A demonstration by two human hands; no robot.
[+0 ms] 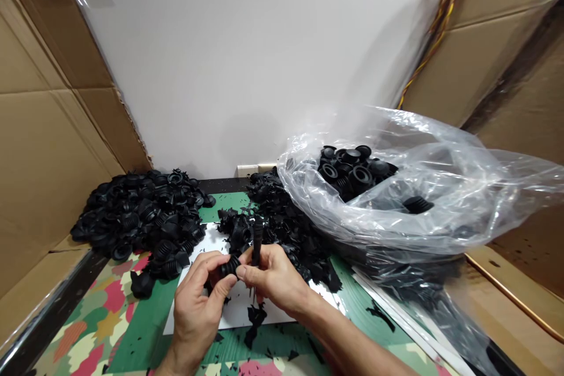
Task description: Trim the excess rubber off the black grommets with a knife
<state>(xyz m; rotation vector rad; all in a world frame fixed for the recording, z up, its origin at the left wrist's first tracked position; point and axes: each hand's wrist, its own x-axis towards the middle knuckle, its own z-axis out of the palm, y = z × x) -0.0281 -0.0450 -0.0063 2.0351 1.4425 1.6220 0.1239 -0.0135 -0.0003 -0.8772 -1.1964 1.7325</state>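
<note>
My left hand (pixel 196 308) is closed on a small black ribbed rubber bellows (pixel 230 266), held between thumb and fingers. My right hand (pixel 275 279) grips a slim black tool (pixel 257 238), upright, with thin ends showing below the fingers; its exact kind is unclear. The right thumb and fingertips meet the bellows' right side. Beneath the hands lies a white sheet (pixel 176 317), with a torn black rubber scrap (pixel 254 320) near its front edge. Just behind the hands sit more black rubber pieces (pixel 238 232).
Many black bellows form a pile (pixel 145 211) at left. A heap of black scraps (pixel 291 217) lies behind and right of the hands. At right, a clear plastic bag (pixel 304 188) holds more bellows. Cardboard walls (pixel 48 129) flank the green mat (pixel 145 329).
</note>
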